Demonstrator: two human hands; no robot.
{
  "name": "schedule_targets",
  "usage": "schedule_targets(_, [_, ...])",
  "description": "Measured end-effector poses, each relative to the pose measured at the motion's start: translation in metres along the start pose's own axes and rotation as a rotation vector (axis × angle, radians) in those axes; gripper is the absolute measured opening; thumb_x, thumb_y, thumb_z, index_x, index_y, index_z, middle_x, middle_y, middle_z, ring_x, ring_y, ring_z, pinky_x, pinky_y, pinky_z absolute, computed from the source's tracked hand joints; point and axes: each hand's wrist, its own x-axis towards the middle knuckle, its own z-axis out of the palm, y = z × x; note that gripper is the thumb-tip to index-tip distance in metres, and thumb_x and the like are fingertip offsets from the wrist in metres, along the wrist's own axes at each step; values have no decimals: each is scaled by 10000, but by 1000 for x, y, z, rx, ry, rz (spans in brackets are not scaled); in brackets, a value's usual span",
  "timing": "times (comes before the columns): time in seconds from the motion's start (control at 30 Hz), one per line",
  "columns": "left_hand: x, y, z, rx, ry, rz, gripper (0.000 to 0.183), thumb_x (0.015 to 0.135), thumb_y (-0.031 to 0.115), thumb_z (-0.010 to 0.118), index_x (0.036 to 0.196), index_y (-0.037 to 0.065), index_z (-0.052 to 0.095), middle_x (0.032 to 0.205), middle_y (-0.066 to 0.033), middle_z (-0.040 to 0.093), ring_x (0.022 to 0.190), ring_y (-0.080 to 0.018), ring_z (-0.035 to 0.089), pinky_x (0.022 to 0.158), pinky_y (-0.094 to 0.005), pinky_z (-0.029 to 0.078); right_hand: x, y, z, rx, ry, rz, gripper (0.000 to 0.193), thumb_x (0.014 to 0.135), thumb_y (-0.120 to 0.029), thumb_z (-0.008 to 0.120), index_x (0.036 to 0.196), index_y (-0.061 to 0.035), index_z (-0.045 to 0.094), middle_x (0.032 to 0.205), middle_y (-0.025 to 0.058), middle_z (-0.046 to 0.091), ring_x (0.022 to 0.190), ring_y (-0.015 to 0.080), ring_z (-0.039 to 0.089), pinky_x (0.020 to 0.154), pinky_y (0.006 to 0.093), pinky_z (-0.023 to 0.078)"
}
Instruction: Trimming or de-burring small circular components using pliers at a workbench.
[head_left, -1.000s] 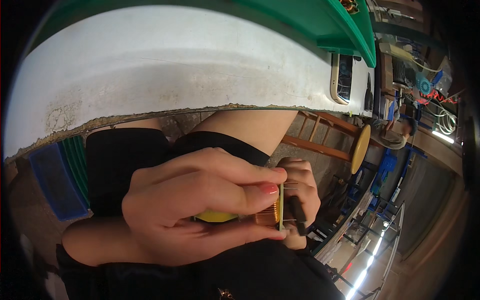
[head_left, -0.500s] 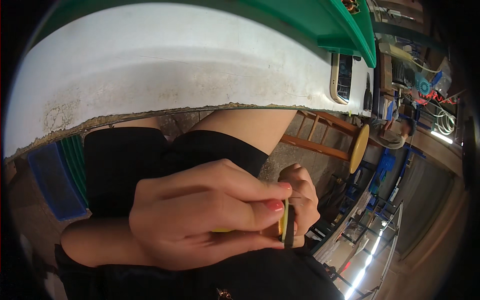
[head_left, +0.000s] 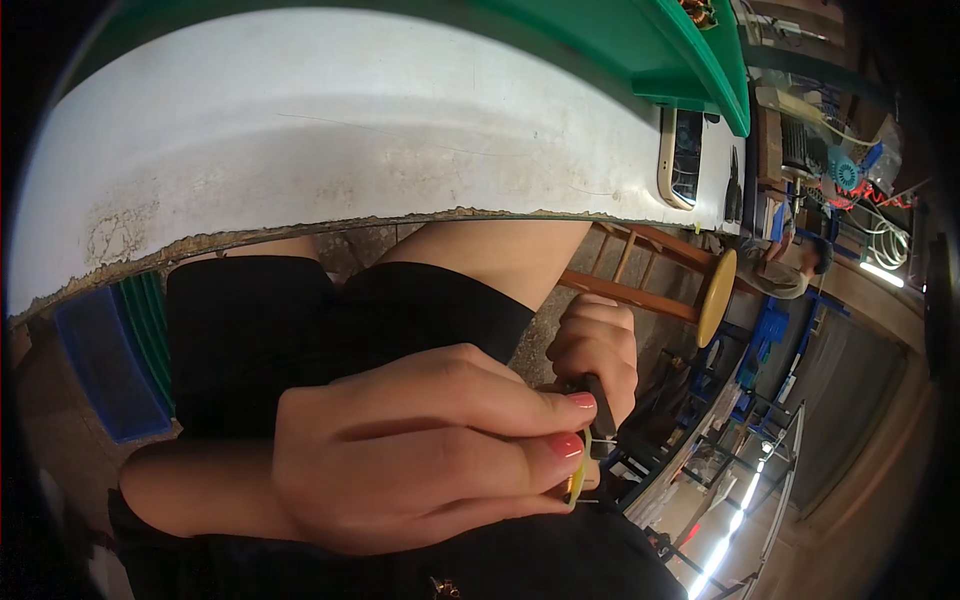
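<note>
My left hand [head_left: 430, 455] pinches a small copper-wound coil [head_left: 577, 484] between thumb and fingers, over my lap. The coil has a yellow rim, and thin metal pins stick out from it; most of the part is hidden by the fingers. Just beyond it, my right hand [head_left: 598, 345] is closed in a fist round a narrow dark tool [head_left: 600, 400]. That tool's end lies against or very near the coil's rim. Its full shape is hidden, so I cannot tell its kind.
A white worktable [head_left: 330, 140] with a chipped front edge runs ahead of my knees. On it are a green tray [head_left: 690, 60] with copper coils and a phone [head_left: 682, 155]. A wooden stool [head_left: 718, 298] stands to the right, a blue crate [head_left: 112, 365] left. Another person [head_left: 790, 270] sits farther off.
The right fist has risen and turned, and the dark tool now shows at the upper part of the coil's rim. My left hand has shifted slightly right with the coil.
</note>
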Motion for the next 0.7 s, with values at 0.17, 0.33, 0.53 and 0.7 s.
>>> schedule_targets(0.17, [1, 3, -5, 17, -3, -31, 267, 617, -16, 804, 815, 13, 627, 989, -177, 645, 739, -207, 638, 633, -259, 541, 3, -9, 2, -140, -9, 41, 507, 908, -520, 413, 785, -39, 518, 769, 105, 537, 648, 246, 483, 613, 382, 445])
schedule_targets(0.33, [-3, 2, -4, 17, 69, -35, 261, 622, -18, 801, 818, -4, 629, 996, -186, 647, 729, -209, 638, 627, -265, 536, 2, -5, 2, -55, -48, 68, 551, 877, -554, 427, 759, -25, 522, 756, 105, 531, 634, 246, 483, 592, 371, 444])
schedule_targets(0.53, [0, 3, 5, -35, 115, -29, 271, 642, -26, 787, 860, -17, 626, 1020, -180, 646, 787, -200, 643, 665, -256, 526, -2, 1, 4, 411, 258, 210, 552, 848, -588, 459, 699, -57, 468, 665, 80, 488, 622, 208, 450, 584, 339, 406])
schedule_targets(0.7, [22, 53, -20, -56, 88, -270, 273, 694, 0, 764, 898, 13, 583, 963, -118, 651, 844, -187, 632, 762, -252, 500, 15, -1, 3, 872, 556, 465, 473, 928, -531, 376, 699, -118, 375, 599, 20, 358, 584, 145, 349, 561, 293, 319])
